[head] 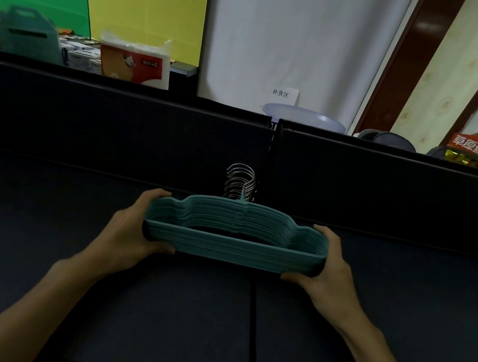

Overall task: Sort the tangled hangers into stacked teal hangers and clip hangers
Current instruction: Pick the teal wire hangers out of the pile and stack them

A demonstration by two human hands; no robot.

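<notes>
The dark table takes up nearly the whole scene, with a low dark partition rising at its far edge, and there is not a loose hanger lying anywhere on it that I can see. Over the middle of the table the person holds the stack of teal hangers, squared up into one neat block, bars aligned and just above the surface or barely resting on it; I can't tell which. That half of the sort looks done to me. The clip hangers are nowhere in sight, so whether they are already set aside out of view I cannot say.

The left hand is wrapped around the left end of the stack, thumb under the front, fingers over the back. The right hand clamps the right end the same way. Both are gripping firm, nothing slipping.

The metal hooks bunch together at the back, pointing toward the partition and close to it, so pushing the stack forward could snag them there.

Beyond the partition sit a packet of tissues, a teal bag and a pale basin, all well apart from the work.
</notes>
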